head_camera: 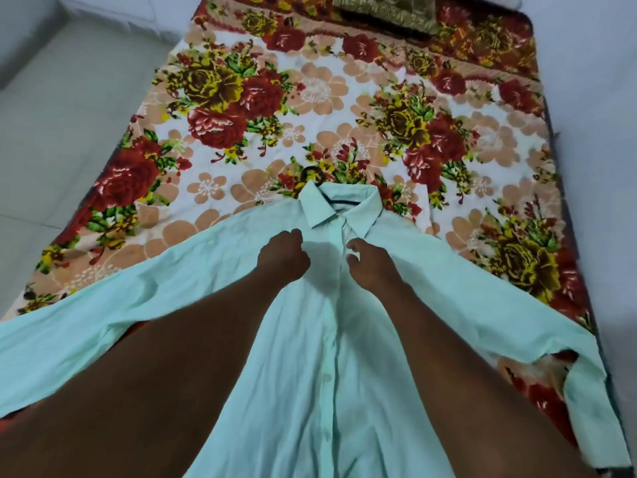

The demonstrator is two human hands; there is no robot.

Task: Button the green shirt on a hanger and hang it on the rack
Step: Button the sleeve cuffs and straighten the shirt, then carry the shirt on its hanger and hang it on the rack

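Currently: green shirt [310, 339] laid flat, front up, on floral blanket [262, 139]; collar [317, 205] at far end, sleeves spread to L and R. Hanger hook [312, 174] pokes out above collar. L hand [284, 258] clenched on cloth beside placket [336, 232]; can't tell if it grips fabric. R hand [372, 267] pinches placket edge just below collar. Pillow [386, 12] at far end of blanket.

Green shirt [327, 357] lies flat, front up, lower centre; collar toward frame centre, sleeves spread. Hook of dark hanger [303, 174] shows above collar (rest hidden).
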